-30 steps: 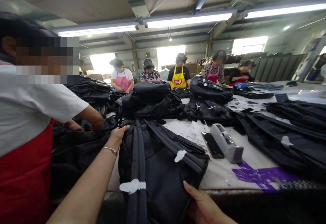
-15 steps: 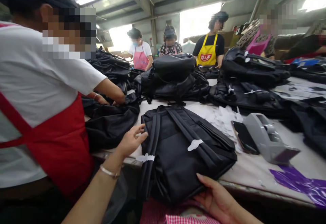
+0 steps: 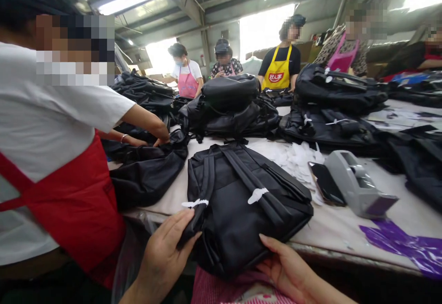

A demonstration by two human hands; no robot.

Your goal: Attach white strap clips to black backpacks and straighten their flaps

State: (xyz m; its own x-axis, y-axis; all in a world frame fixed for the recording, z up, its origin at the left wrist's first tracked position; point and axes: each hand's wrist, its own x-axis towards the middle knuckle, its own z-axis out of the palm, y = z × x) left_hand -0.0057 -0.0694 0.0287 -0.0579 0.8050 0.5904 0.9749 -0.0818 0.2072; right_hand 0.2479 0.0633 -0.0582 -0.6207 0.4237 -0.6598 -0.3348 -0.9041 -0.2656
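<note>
At the near edge of the table (image 3: 345,235), in the head view, my left hand (image 3: 165,253) had its fingers curled around the lower left corner of the black backpack (image 3: 238,202), gripping the strap end. My right hand (image 3: 290,269) lay flatter, fingers loosely extended against the bag's bottom edge, thumb on top. The backpack lay strap-side up, overhanging the table edge, white tags on both straps. Just right of it sat a grey tape dispenser (image 3: 359,184) beside a dark phone (image 3: 324,182). A person in a red apron (image 3: 69,202) crowded the left side, hands on another black bag (image 3: 148,170).
</note>
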